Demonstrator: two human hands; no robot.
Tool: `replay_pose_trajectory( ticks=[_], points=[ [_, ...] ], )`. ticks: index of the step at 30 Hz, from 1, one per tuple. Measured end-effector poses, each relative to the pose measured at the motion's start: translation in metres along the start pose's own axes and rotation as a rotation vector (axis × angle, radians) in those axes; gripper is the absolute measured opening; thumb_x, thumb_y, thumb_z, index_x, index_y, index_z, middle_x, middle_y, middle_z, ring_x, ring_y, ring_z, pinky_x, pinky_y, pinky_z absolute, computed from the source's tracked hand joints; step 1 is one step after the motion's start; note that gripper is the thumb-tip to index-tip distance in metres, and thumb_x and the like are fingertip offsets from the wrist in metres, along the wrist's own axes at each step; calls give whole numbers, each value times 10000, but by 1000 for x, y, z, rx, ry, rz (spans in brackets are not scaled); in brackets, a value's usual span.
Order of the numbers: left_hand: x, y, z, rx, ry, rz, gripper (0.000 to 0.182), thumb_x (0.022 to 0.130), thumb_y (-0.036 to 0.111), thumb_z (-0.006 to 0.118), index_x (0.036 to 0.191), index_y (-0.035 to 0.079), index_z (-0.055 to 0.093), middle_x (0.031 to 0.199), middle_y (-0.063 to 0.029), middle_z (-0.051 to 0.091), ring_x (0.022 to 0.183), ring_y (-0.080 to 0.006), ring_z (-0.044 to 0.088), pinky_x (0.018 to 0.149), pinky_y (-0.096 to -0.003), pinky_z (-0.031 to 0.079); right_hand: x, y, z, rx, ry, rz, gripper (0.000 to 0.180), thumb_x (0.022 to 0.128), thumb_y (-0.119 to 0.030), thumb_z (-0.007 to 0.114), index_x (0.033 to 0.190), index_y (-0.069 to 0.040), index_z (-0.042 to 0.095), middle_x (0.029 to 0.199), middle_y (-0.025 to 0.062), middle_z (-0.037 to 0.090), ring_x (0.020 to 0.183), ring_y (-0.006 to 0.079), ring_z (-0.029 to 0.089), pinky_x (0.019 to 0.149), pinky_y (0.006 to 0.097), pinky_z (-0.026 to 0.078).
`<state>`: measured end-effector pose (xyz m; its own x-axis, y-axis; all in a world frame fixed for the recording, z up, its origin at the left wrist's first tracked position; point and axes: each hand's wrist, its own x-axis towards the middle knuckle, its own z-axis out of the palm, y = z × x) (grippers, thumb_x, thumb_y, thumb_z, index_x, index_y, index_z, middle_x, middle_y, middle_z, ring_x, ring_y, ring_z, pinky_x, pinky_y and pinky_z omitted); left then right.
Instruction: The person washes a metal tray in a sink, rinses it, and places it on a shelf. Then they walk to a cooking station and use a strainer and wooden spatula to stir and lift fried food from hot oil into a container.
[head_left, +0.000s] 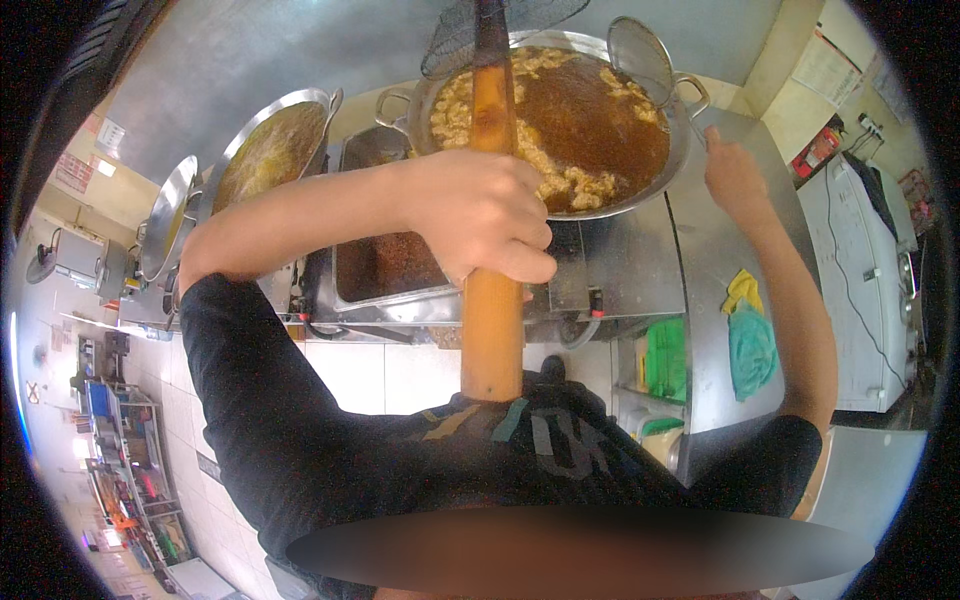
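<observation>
A large wok (681, 161) of dark, bubbling oil stands before me, with pale golden fried pieces (589, 187) floating mostly along its left and lower sides. My left hand (491, 214) grips a thick wooden handle (492, 337). Its far end reaches over the wok to a wide wire-mesh skimmer (450, 49), partly cut off by the picture's top. At the wok's right side my right hand (735, 180) holds the thin handle of a smaller round mesh strainer (640, 60), which rests at the wok's upper right rim. The handle hides some of the pieces.
A second pan of yellowish oil (266, 154) stands left, another metal pan (169, 217) beyond it. A rectangular metal tray (390, 262) with brown contents lies below my left forearm. Yellow (742, 291) and teal cloths (752, 349) lie on the steel counter (705, 285). Hose fittings (596, 304) are at its front.
</observation>
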<state>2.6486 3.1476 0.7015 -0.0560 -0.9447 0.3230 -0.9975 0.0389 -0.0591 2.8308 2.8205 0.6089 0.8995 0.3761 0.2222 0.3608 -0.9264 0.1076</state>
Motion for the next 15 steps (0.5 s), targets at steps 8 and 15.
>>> replay_pose_trajectory(
  ticks=[8, 15],
  points=[
    [15, -11, 5, -71, -26, -26, 320, 784, 351, 725, 721, 127, 505, 595, 8, 420, 539, -206, 536, 497, -351, 386, 2, 5, 11, -20, -52, -10, 365, 958, -82, 406, 1310, -22, 484, 978, 272, 661, 938, 418, 659, 798, 532, 531],
    [-22, -15, -49, 52, 581, -142, 440, 876, 477, 619, 736, 86, 473, 623, -58, 474, 609, -277, 546, 593, -416, 479, 19, 54, 13, 67, -151, -230, 249, 932, -96, 482, 1161, -47, 565, 995, 227, 678, 946, 464, 634, 836, 551, 473]
  ],
)
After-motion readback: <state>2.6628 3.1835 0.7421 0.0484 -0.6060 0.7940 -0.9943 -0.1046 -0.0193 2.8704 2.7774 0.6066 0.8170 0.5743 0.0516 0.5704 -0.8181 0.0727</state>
